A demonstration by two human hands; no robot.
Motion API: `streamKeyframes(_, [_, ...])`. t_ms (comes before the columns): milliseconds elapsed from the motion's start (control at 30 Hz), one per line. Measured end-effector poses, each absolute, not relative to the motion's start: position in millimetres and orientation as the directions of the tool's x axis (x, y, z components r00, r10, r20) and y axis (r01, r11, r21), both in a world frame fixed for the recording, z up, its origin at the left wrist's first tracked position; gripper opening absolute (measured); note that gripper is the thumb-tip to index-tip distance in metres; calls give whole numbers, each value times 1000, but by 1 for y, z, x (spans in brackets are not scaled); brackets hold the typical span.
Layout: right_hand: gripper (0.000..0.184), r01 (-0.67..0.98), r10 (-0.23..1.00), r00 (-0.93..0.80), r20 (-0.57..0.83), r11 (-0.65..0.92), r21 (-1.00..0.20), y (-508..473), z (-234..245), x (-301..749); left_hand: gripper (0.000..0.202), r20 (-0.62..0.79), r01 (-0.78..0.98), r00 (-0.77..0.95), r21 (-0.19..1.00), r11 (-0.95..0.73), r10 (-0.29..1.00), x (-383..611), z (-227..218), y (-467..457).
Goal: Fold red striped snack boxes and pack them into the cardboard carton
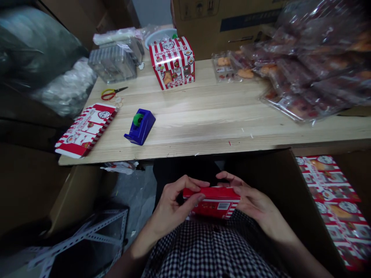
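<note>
Close to my body, below the table's front edge, I hold a red and white printed box with a barcode on the side that faces up. My left hand grips its left end, thumb on the near side and fingers along the top edge. At the right end, my right hand has its thumb on the corner, with the index finger raised off the box. The underside of the box is hidden. On the table ahead stands a blue tape dispenser with a green roll.
A folded striped carton stack lies at the table's left edge, near yellow-red scissors. An assembled striped box stands at the back. Bagged plastic toy trays pile up at right. A carton below holds packed boxes.
</note>
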State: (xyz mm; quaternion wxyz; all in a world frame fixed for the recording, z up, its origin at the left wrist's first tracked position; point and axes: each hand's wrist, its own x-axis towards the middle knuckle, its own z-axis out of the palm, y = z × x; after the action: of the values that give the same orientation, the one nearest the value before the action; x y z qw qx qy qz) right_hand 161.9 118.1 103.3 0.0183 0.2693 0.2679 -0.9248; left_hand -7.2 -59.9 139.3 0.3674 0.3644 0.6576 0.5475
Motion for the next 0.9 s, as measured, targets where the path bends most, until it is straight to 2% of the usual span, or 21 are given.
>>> streamKeyframes(133, [22, 224, 239, -830, -505, -686, -692, 116, 122, 155, 13, -182, 21, -450, 977, 214, 874, -11, 142, -51])
streamKeyframes(200, [27, 275, 272, -824, -497, -575, -770, 114, 132, 151, 19, -200, 0, -432, 975, 221, 880, -12, 144, -47])
streamKeyframes(300, [34, 293, 339, -807, -484, -482, -826, 112, 136, 148, 22, -207, -30, -430, 976, 215, 879, -11, 145, -44])
streamKeyframes(367, [36, 294, 375, -785, -494, -476, -829, 111, 134, 148, 22, -209, -21, -446, 975, 223, 871, -11, 145, -43])
streamKeyframes(500, [41, 282, 308, -769, -560, -623, -730, 109, 129, 148, 20, -209, 17, -436, 971, 240, 875, -9, 143, -45])
streamKeyframes(567, [41, 247, 319, -741, -591, -689, -681, 108, 129, 150, 22, -221, 21, -420, 967, 253, 880, -9, 144, -45])
streamKeyframes(733, [37, 244, 285, -698, -657, -768, -592, 110, 128, 158, 28, -280, -39, -327, 958, 284, 903, -8, 145, -45])
streamKeyframes(800, [37, 272, 260, -723, -640, -744, -610, 113, 127, 158, 29, -296, -76, -313, 955, 286, 903, -8, 143, -44])
streamKeyframes(900, [29, 273, 342, -771, -537, -585, -764, 115, 127, 157, 29, -311, -116, -322, 950, 289, 894, -7, 139, -45])
